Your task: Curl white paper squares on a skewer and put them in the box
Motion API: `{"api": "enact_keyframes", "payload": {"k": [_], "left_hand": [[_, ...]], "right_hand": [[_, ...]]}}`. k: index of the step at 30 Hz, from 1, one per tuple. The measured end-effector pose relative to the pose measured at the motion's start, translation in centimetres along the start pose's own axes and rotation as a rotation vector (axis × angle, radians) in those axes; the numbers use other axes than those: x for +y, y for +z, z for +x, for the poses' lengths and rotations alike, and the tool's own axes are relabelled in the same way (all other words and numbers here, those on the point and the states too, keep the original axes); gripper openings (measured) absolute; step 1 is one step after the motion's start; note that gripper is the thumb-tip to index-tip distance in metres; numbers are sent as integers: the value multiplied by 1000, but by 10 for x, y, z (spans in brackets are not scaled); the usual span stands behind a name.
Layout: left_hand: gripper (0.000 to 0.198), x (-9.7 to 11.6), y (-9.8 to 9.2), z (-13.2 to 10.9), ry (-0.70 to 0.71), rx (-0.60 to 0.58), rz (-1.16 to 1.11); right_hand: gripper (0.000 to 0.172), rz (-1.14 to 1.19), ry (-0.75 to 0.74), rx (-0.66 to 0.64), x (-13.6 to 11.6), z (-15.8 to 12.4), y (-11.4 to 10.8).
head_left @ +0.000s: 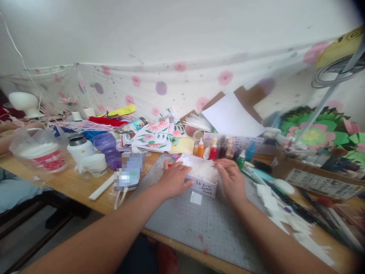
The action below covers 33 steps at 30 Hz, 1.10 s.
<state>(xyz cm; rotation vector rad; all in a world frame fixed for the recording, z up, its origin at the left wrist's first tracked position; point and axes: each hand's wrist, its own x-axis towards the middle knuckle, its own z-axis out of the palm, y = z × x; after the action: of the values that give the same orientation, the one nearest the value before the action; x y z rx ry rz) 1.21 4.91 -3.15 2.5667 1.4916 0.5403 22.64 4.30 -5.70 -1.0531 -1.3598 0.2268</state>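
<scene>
A small white box with handwriting on its front sits on the grey cutting mat. White paper pieces fill it. My left hand lies at the box's left side with fingers spread, the thumb near its front wall and the fingertips over the rim. At the right side, my right hand is closed around a thin light-brown stick; its tip is too blurred to make out. One small white paper square lies on the mat just in front of the box.
Behind the box stand paint bottles, among them an orange bottle and a green bottle. Left are a phone with cable and a white cup. Brushes and white paper strips lie right, near a cardboard box.
</scene>
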Motion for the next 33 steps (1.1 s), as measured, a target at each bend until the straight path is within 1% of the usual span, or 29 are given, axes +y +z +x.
{"api": "enact_keyframes", "payload": {"k": [2, 4, 7, 9, 11, 13, 16, 18, 20, 22, 26, 30, 33], "left_hand": [[37, 0, 0, 0, 11, 11, 5], [34, 0, -3, 0, -5, 61, 16], [27, 0, -14, 0, -52, 165, 36], [25, 1, -21, -2, -62, 200, 39], [24, 3, -25, -5, -30, 163, 30], [21, 9, -23, -10, 34, 67, 18], [11, 21, -11, -15, 116, -86, 13], [13, 28, -2, -18, 121, -141, 20], [16, 32, 6, -18, 103, -164, 27], [15, 33, 11, -18, 79, -173, 23], [3, 34, 14, -18, 39, -197, -49], [14, 37, 9, -19, -3, -195, -211], [19, 37, -5, -22, -91, -142, -377]], "right_hand": [[23, -16, -9, -27, 3, 0, 0], [23, -43, -14, -61, 6, 1, 0], [20, -100, -16, -131, 12, 1, 2], [19, -137, -15, -179, 16, 0, 4], [18, -161, -12, -202, 17, 0, 5], [18, -172, -14, -186, 15, 1, 3], [20, -168, -32, -106, 8, 2, -1], [20, -159, -56, -47, 2, 3, -4], [20, -149, -85, -13, -3, 2, -6], [18, -142, -113, -5, -5, 1, -6], [16, -123, -157, -34, -5, -2, -4], [14, -84, -202, -66, -10, -4, -4], [12, -49, -244, -72, -18, -7, -6]]}}
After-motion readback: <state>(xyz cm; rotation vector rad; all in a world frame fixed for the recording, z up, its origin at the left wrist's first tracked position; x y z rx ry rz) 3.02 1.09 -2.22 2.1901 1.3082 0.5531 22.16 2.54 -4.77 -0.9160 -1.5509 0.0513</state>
